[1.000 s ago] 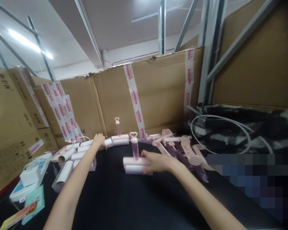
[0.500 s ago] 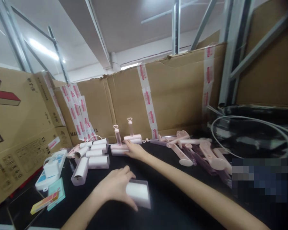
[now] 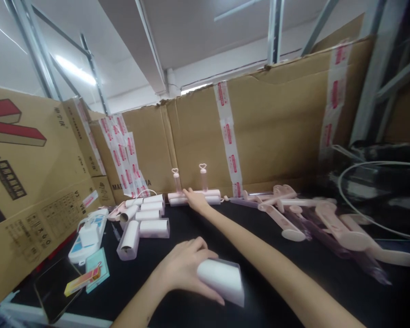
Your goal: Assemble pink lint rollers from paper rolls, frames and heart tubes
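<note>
Head view: my left hand [image 3: 182, 269] lies low at six o'clock on the black counter [image 3: 294, 273], palm down, its grip curled round the near end of a white refill roll [image 3: 222, 280] in a clear sleeve, which rests on the counter just right of the hand. My right arm stretches past it toward twelve o'clock, and my right hand [image 3: 195, 200] rests with the fingers laid on the base of an upright pink roller [image 3: 202, 193]; whether that grip is closed on it I cannot tell.

Two rollers with heart-topped handles stand side by side at the back; the second roller [image 3: 176, 193] is just left of my fingers. At ten o'clock lies a cluster of about six white rolls [image 3: 146, 218]. At two o'clock sprawls a heap of pink handles [image 3: 314, 216], too tangled to count. A white charger [image 3: 88, 234], a phone [image 3: 53, 291] and a teal card [image 3: 97, 269] sit at eight o'clock.

Taped cardboard boxes [image 3: 259, 132] wall the counter, with metal racking and a white ceiling above.
</note>
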### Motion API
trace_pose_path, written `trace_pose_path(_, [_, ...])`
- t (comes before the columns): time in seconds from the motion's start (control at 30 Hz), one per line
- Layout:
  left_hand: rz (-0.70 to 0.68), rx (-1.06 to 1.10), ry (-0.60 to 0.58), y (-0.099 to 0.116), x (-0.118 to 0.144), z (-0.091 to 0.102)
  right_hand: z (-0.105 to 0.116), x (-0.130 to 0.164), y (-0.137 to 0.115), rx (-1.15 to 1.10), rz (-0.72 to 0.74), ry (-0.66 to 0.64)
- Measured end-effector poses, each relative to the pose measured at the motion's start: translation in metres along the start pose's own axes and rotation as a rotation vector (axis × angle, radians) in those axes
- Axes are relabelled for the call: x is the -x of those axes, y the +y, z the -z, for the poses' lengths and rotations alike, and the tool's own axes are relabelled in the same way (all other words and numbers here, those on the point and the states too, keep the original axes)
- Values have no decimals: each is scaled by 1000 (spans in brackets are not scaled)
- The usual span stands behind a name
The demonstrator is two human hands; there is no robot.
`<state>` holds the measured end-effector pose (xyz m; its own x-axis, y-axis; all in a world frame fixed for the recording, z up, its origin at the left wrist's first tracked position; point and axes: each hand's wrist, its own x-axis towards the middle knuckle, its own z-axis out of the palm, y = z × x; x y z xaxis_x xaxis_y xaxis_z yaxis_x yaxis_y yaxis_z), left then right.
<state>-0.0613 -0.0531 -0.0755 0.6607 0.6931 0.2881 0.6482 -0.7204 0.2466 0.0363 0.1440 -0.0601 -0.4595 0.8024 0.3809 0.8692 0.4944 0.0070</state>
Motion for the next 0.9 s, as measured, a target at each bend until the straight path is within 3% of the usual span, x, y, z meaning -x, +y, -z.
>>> trace_pose_path(0.3, [87,49,-56,-4,13,27,17,32,28,-104,33,52])
trace_pose_path(0.43, [117,182,-75,-15,13,22,23,60,46,-305,-23,43])
trace_pose_path(0.5, [131,230,4,-20,9,12,28,80,50,-468,-25,43])
trace_pose_path(0.63, [173,201,290,-21,-11,-1,40,131,57,-785,-59,70])
trace_pose_path(0.7, [153,102,385,-17,-29,0,45,154,63,-1098,-214,75])
trace_pose_path(0.77, [50,-65,411,-10,-51,3,49,168,70,-1587,-465,-34])
trace_pose_path(0.83, [-101,-255,374,-2,-74,2,50,175,75,-2030,-663,-212])
trace_pose_path(0.9, [-237,-416,306,8,-95,-4,49,177,78,-2245,-685,-332])
